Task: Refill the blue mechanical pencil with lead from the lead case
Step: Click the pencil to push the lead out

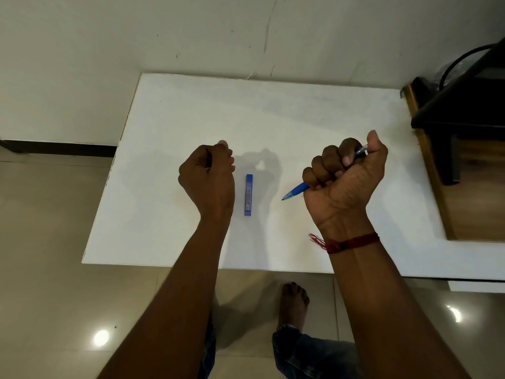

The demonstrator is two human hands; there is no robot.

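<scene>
A blue mechanical pencil (296,191) is gripped in my right hand (345,179), whose fist is closed around its barrel. The tip sticks out lower left and the clear top end pokes out by my thumb. A slim blue lead case (249,194) lies flat on the white table (300,110), lengthwise toward me, between my two hands. My left hand (208,178) hovers just left of the case with its fingers curled closed. Whether something small sits inside that fist is hidden.
The table's left edge and front edge drop to a tiled floor. A dark wooden stand (461,110) rises past the table's right edge. My bare foot (293,303) shows below the front edge. A red thread (347,243) circles my right wrist.
</scene>
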